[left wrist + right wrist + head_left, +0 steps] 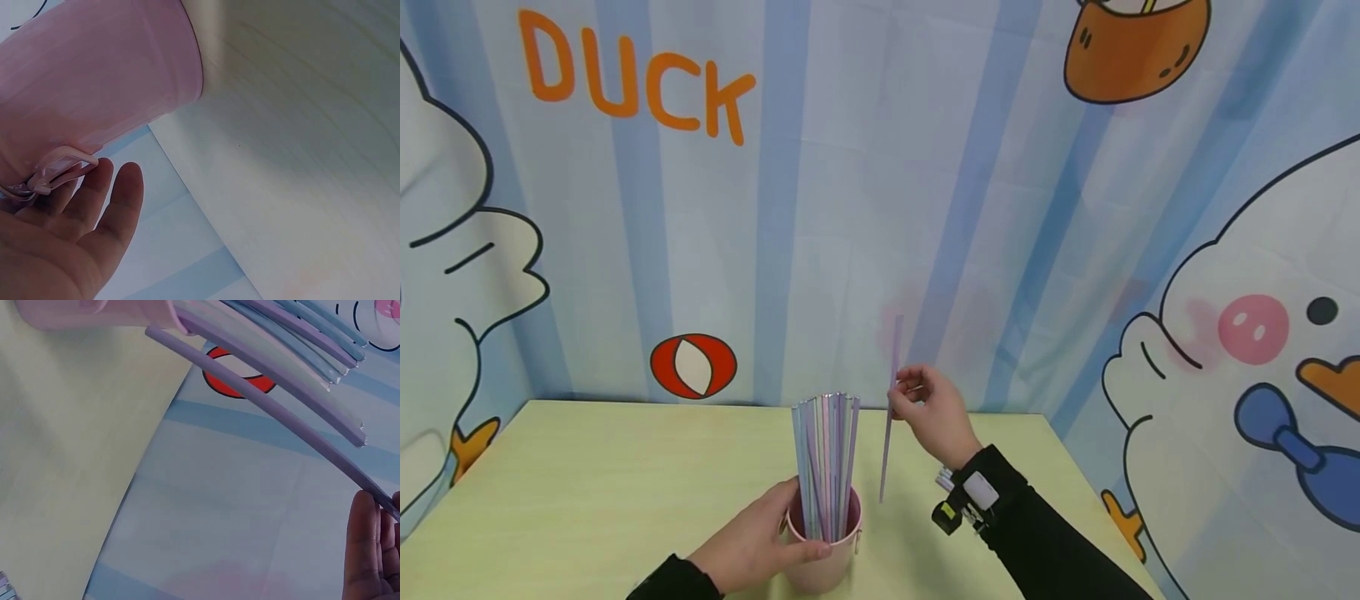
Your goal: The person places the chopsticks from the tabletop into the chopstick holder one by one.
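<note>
A pink bucket [820,567] with small side handles stands on the table, holding a bundle of pastel straws [826,467] in blue, pink and purple with shiny upper ends. My left hand [756,533] grips the bucket from the left, thumb across the front near the rim. In the left wrist view, several fingers [119,212] of that hand are beside the bucket's handle [65,165]. To the right of the bundle, my right hand [936,412] pinches one purple straw [886,458] near its middle. That straw is almost upright, apart from the others; its lower end is near the bucket's rim in the right wrist view.
Partly hidden behind the right wrist, more pale straws [944,479] show at the table. The light wooden table [647,467] ends at a hanging cloth backdrop [865,208] with blue stripes and duck drawings.
</note>
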`<state>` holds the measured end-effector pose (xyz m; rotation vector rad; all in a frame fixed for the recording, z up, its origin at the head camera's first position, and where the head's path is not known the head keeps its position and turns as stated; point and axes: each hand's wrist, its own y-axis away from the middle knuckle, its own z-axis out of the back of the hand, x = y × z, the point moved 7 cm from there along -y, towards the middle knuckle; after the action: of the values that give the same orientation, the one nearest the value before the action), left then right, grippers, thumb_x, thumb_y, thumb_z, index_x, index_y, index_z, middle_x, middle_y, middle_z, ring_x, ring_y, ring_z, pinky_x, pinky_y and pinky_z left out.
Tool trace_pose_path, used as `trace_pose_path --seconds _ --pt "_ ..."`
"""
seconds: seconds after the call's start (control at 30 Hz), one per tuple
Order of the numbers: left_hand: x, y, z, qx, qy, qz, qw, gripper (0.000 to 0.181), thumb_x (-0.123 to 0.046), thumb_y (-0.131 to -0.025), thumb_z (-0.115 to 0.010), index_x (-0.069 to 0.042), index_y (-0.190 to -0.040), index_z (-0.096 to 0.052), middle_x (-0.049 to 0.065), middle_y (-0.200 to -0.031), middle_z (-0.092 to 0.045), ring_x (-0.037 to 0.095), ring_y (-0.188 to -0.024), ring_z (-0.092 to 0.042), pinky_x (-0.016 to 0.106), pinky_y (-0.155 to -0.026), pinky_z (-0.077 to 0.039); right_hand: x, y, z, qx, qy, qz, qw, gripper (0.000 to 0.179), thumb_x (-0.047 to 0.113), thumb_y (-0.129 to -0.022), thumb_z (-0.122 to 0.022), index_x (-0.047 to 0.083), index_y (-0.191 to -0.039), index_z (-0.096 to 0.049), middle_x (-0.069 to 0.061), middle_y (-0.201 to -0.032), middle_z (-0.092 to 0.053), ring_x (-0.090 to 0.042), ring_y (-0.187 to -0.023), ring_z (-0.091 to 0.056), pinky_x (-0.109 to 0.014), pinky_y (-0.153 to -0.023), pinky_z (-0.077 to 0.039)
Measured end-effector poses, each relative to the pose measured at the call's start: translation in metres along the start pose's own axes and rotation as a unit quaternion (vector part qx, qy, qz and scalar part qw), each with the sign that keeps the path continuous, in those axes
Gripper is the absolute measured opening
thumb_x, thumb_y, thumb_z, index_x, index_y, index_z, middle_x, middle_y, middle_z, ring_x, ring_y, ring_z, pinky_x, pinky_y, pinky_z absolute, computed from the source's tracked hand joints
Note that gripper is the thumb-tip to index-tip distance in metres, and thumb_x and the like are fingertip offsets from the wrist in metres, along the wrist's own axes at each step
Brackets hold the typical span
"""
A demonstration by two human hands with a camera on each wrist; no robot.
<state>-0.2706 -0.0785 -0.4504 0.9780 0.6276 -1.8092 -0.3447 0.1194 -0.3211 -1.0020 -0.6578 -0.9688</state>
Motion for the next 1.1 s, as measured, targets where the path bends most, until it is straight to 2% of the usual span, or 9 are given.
trace_pose_path --seconds 0.13,0.3,0.53,0.77,0.83,0.97,1.1 --pt "0.001 0.000 0.000 0.001 0.001 -0.001 1.0000 0.096 -0.054 -0.077 -0.074 -0.013 -0.151 -0.031 0.010 -0.143 -0.048 0.028 -0.122 -0.051 0.062 -0.103 -0.040 0.010 -0.003 -0.002 -0.013 -0.030 0.011 0.9994 0.024 0.006 -0.092 -0.065 -0.002 -0.113 -0.058 -0.014 -0.094 -0.062 -0.025 -0.081 -0.063 -0.038 -0.073 -0.062" --pt "0.001 0.000 0.000 0.002 0.006 0.000 1.0000 0.097 -0.053 -0.077 -0.074 -0.013 -0.152 -0.029 0.011 -0.145 -0.046 0.028 -0.122 -0.050 0.063 -0.103 -0.038 0.011 -0.003 -0.012 -0.005 -0.052 0.015 0.9986 0.024 0.005 -0.092 -0.066 -0.004 -0.113 -0.058 -0.017 -0.095 -0.061 -0.028 -0.080 -0.064 -0.040 -0.073 -0.062" --pt "0.001 -0.001 0.000 0.005 0.010 -0.002 0.9999 0.097 -0.052 -0.078 -0.074 -0.014 -0.153 -0.027 0.011 -0.146 -0.044 0.029 -0.123 -0.049 0.063 -0.104 -0.038 0.002 0.002 -0.030 0.023 -0.030 -0.003 0.9993 0.020 0.004 -0.092 -0.065 -0.001 -0.111 -0.057 -0.013 -0.094 -0.061 -0.024 -0.080 -0.064 -0.035 -0.072 -0.062" --pt "0.002 -0.002 -0.001 0.007 0.012 -0.010 0.9999 0.096 -0.052 -0.079 -0.073 -0.013 -0.153 -0.027 0.011 -0.147 -0.043 0.029 -0.125 -0.048 0.062 -0.104 -0.038 -0.007 0.011 -0.041 0.054 -0.012 -0.008 0.9984 0.024 0.006 -0.092 -0.067 -0.003 -0.111 -0.058 -0.015 -0.093 -0.061 -0.026 -0.081 -0.065 -0.039 -0.072 -0.062" --pt "0.003 -0.002 -0.001 0.007 0.012 -0.011 0.9998 0.095 -0.052 -0.079 -0.073 -0.012 -0.153 -0.027 0.011 -0.147 -0.043 0.029 -0.125 -0.048 0.062 -0.104 -0.038 -0.012 0.014 -0.044 0.063 0.001 -0.016 0.9979 0.024 0.009 -0.092 -0.068 -0.001 -0.111 -0.059 -0.013 -0.093 -0.061 -0.024 -0.082 -0.065 -0.035 -0.071 -0.063" --pt "0.002 -0.001 0.000 0.007 0.011 -0.018 0.9998 0.094 -0.052 -0.080 -0.072 -0.012 -0.153 -0.027 0.011 -0.146 -0.044 0.029 -0.125 -0.048 0.061 -0.104 -0.039 -0.018 0.020 -0.047 0.079 0.010 -0.018 0.9967 0.023 0.009 -0.091 -0.069 0.002 -0.110 -0.060 -0.010 -0.092 -0.061 -0.022 -0.081 -0.065 -0.037 -0.070 -0.063" --pt "0.000 0.001 0.000 0.008 0.013 -0.031 0.9994 0.092 -0.051 -0.082 -0.072 -0.012 -0.152 -0.028 0.011 -0.146 -0.044 0.029 -0.126 -0.048 0.060 -0.103 -0.040 -0.022 0.026 -0.051 0.096 0.027 -0.017 0.9949 0.021 0.011 -0.090 -0.070 0.006 -0.108 -0.060 -0.007 -0.092 -0.062 -0.019 -0.081 -0.064 -0.033 -0.068 -0.062"
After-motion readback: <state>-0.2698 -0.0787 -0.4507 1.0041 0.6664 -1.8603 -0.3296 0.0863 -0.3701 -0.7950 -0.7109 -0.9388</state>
